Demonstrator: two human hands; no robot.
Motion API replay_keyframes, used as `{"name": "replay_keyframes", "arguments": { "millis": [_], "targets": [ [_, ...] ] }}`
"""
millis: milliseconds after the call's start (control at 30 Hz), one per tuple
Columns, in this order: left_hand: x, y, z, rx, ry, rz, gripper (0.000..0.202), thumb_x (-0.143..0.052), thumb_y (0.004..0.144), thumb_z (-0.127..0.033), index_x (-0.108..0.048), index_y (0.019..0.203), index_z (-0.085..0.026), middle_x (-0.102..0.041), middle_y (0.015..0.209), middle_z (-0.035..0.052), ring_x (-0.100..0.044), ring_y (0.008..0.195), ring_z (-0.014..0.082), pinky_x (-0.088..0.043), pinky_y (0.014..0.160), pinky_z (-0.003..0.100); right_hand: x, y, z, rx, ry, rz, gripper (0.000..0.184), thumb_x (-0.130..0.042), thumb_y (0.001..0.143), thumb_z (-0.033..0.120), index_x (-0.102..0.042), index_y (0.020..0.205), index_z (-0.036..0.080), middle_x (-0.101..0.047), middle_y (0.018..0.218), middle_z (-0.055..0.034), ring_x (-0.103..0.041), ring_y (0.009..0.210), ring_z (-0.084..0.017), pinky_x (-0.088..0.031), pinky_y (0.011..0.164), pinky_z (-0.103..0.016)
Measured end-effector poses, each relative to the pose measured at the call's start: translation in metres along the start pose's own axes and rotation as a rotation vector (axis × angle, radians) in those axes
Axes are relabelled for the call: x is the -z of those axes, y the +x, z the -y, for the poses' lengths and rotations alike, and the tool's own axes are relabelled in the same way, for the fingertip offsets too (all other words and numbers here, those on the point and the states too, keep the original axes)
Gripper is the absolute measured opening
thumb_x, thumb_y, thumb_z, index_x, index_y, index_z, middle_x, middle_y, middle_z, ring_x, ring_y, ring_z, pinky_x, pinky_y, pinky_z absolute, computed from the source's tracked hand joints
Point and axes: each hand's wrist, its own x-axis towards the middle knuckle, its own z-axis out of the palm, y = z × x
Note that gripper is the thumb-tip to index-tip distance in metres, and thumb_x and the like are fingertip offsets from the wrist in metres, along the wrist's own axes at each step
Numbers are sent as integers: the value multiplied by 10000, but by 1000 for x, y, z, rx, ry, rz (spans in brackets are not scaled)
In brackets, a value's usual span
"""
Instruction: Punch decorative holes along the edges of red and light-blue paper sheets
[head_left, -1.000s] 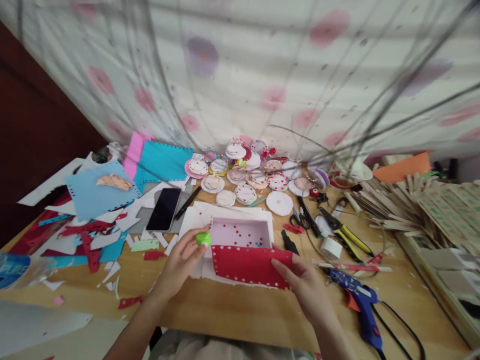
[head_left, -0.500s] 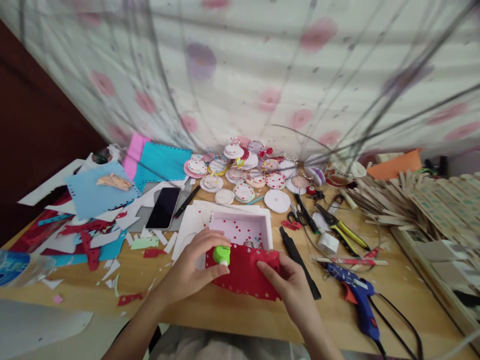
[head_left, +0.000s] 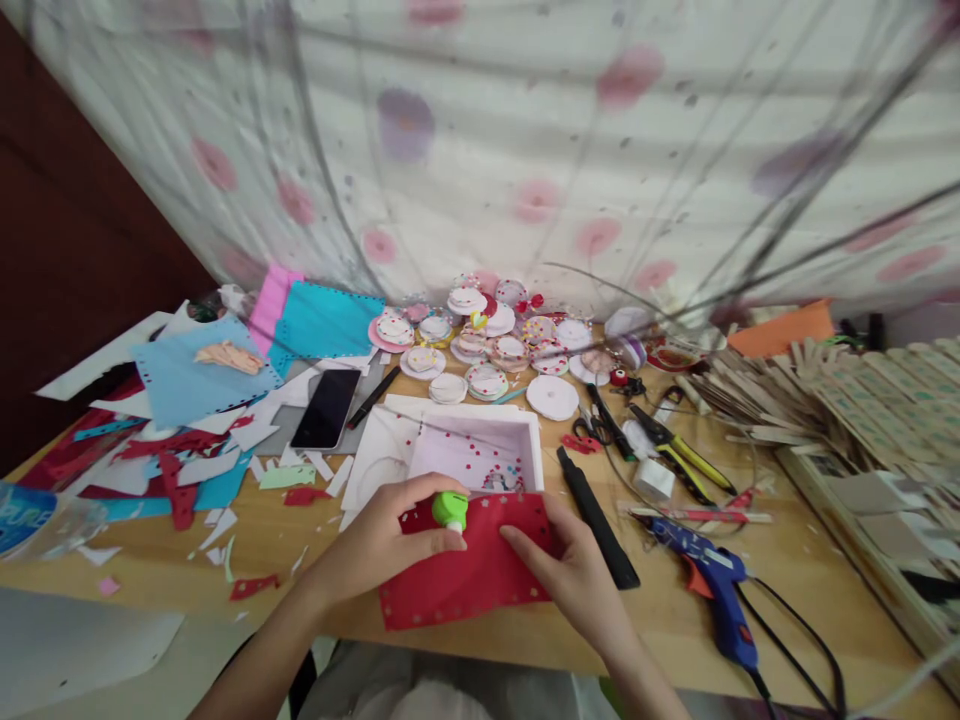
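My left hand is closed round a small green craft punch with a white lower part, set at the upper edge of a red sheet. Small punched holes run along the sheet's edges. Gripped at its right side, the sheet is between the thumb and fingers of my right hand. Just beyond the hands, a white box holds several tiny red and coloured cut-out bits. The sheet hides the box's near side.
Paper scraps and a phone lie to the left. Decorated paper discs cluster at the back. To the right are a black strip-like tool, yellow-handled pliers, a blue glue gun and wooden sticks.
The red sheet has turned and shifted left, so its lower left corner now shows nearer me. The punch has moved slightly right and stays at the upper edge.
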Motion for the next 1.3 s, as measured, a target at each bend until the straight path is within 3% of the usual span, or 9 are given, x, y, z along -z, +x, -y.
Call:
{"name": "replay_keyframes", "arguments": {
  "millis": [100, 167, 267, 433, 533, 633, 767, 967, 1300],
  "targets": [
    [-2, 3, -3, 44, -43, -26, 329, -683, 770, -353, -624, 1072, -235, -679, 1025, 3, -618, 942, 191, -469, 850, 265, 0, 6, 8, 333, -278, -74, 410, -595, 838, 258, -499, 1236, 266, -532, 1214, -105, -508, 1150, -268, -437, 972, -438],
    [0, 7, -7, 52, -56, 16, 357, -692, 757, -356, -623, 1085, -231, -680, 1020, 8, -616, 950, 203, -475, 837, 278, 2, 15, 17, 504, -384, 73, 468, -555, 853, 179, -462, 1294, 306, -490, 1231, -105, -497, 1152, -255, -441, 967, -427],
    [4, 20, -12, 40, -50, 83, 347, -694, 755, -356, -631, 1064, -214, -672, 1024, 26, -601, 985, 221, -470, 853, 307, 4, 34, 29, 621, -400, 292, 469, -526, 873, 151, -466, 1310, 310, -500, 1146, -98, -546, 1063, -223, -493, 895, -366],
    [21, 58, -5, -19, -244, 241, 625, -760, 674, -241, -506, 1244, -206, -642, 1118, 70, -602, 1028, 220, -471, 895, 356, 3, 68, 31, 741, -305, 251, 402, -517, 899, 202, -494, 1291, 287, -515, 1220, -104, -508, 1163, -226, -457, 959, -387],
    [37, 81, -3, -46, -196, 379, 655, -769, 640, -196, -503, 1239, -203, -663, 1038, 45, -620, 975, 201, -473, 873, 339, 1, 84, 24, 634, -164, 205, 337, -515, 904, 237, -521, 1239, 264, -561, 1211, -95, -542, 1129, -212, -457, 954, -376],
    [51, 96, -5, -17, 54, 400, 528, -765, 640, -226, -584, 1135, -192, -665, 857, -8, -630, 839, 177, -476, 769, 273, 1, 96, 15, 396, 155, 100, 252, -518, 903, 308, -540, 1149, 259, -600, 1132, -71, -586, 1054, -194, -489, 896, -336],
    [64, 107, -6, -31, 276, 495, 282, -740, 660, -258, -691, 932, -203, -654, 754, -24, -611, 736, 154, -449, 660, 214, 3, 112, 7, 186, 439, 164, 428, -614, 825, 382, -459, 1217, 306, -571, 1152, -40, -600, 1009, -177, -493, 878, -332],
    [73, 114, -7, -56, 482, 493, 227, -722, 676, -311, -720, 884, -220, -682, 820, -3, -608, 800, 184, -423, 684, 223, 5, 133, 9, -69, 358, 491, 400, -783, 636, 356, -563, 932, 200, -618, 857, 8, -610, 797, -141, -489, 749, -271],
    [71, 111, -21, -78, 500, 514, 142, -614, 806, -263, -715, 880, -196, -708, 811, 2, -623, 747, 162, -408, 651, 212, 16, 130, 23, -95, 84, 537, 363, -775, 636, 309, -533, 884, 202, -611, 720, 39, -570, 635, -119, -437, 560, -216]
  ]
}}
